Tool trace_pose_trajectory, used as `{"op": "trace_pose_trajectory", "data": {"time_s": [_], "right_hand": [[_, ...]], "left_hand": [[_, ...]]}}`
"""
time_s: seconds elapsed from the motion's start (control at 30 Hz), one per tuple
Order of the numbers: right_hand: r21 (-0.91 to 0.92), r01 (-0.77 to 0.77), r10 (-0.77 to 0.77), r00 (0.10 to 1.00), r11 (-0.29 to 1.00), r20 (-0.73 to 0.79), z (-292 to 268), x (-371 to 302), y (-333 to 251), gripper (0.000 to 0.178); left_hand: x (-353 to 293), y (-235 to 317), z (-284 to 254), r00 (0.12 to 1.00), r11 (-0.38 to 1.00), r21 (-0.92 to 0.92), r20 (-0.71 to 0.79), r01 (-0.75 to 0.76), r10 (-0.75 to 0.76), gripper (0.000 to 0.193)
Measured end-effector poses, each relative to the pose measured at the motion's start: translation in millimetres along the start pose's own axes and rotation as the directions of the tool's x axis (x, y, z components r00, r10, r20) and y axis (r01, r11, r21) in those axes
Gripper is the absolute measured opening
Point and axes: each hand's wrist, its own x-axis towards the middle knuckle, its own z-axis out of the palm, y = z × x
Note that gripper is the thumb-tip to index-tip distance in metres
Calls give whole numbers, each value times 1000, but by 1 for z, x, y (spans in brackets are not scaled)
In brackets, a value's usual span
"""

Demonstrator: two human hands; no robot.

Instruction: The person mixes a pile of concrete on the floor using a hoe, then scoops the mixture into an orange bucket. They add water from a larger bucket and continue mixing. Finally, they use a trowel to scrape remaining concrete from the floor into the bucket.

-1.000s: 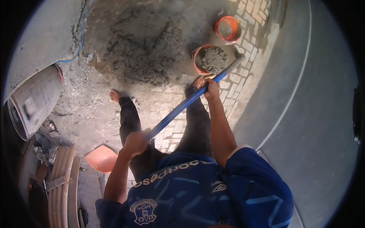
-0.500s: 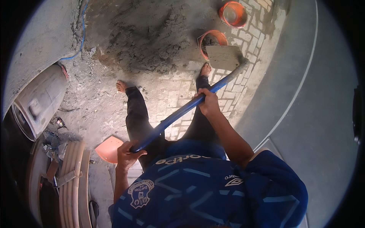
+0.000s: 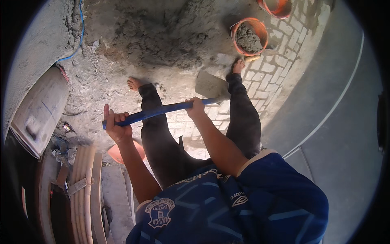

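Note:
My left hand point(image 3: 118, 127) is closed around the butt end of a hoe's blue handle, one finger stretched out past it. Farther along the same handle, my right hand point(image 3: 196, 108) grips close to the head. The hoe point(image 3: 156, 112) lies nearly level across in front of my legs. Its flat grey blade point(image 3: 211, 85), smeared with mortar, is beside my right foot. Just beyond that foot stands an orange bucket point(image 3: 265, 30) filled with wet grey mortar. A wide heap of mortar point(image 3: 162, 34) spreads over the ground ahead of my feet.
A second orange bucket point(image 3: 280, 9) stands at the far right. To the left lie a grey dusty container point(image 3: 40, 107), a blue hose point(image 3: 82, 28) and curved boards point(image 3: 83, 191). An orange piece point(image 3: 115, 153) is partly behind my left arm. Paving blocks point(image 3: 264, 81) border the road.
The hoe has swung down and left, its blade leaving the bucket's edge and coming beside my right foot. Both hands moved with it. The near bucket now shows its mortar fully.

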Motion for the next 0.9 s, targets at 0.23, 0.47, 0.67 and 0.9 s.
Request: {"op": "trace_pose_trajectory", "data": {"time_s": [0.23,0.47,0.67,0.9], "right_hand": [[95,-221,211,972,971,107,20,38,-40,15],[-22,-116,119,969,993,217,106,-25,-48,7],[-189,-162,217,921,969,322,53,-37,-85,7],[-177,-594,596,647,785,476,-5,-98,-156,12]], "left_hand": [[-35,0,153,913,988,138,409,-70,7,40],[-114,35,221,771,911,234,624,-339,127,40],[-199,19,206,643,780,358,763,-513,72,46],[-316,33,224,121,766,58,992,-640,26,67]]}}
